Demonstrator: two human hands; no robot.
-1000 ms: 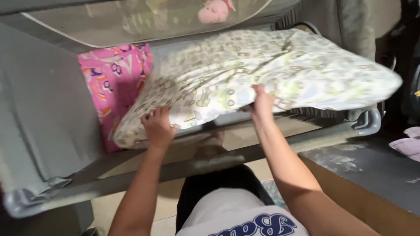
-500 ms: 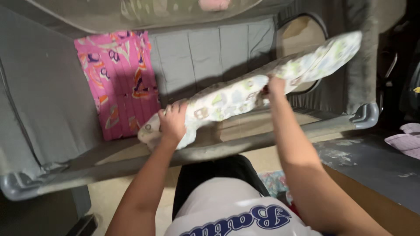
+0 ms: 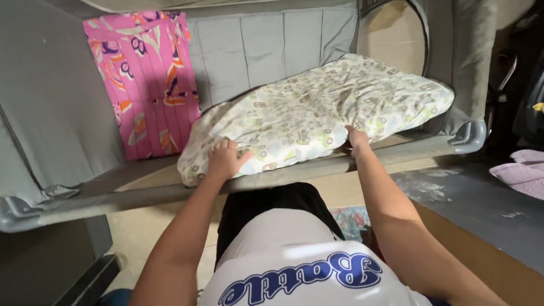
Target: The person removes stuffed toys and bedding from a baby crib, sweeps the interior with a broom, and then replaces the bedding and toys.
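Note:
A pale pillow [image 3: 317, 116] with a small coloured print lies across the near rail of a grey playpen [image 3: 141, 195]. My left hand [image 3: 225, 160] grips its near left edge, fingers curled over the fabric. My right hand [image 3: 357, 140] holds the near edge further right, thumb under the pillow. The pillow's far side rests inside the playpen, over the grey padded floor [image 3: 255, 51].
A pink patterned cloth [image 3: 144, 79] lies flat in the playpen's left part. A round mesh opening [image 3: 391, 34] is in the far right wall. A lilac cloth [image 3: 524, 170] lies on the dark floor at right. A brown board edge [image 3: 481, 255] runs beside my right arm.
The pillow was turned on edge half a second ago; it now lies flat and lower across the rail. Both hands came down with it and kept their grip.

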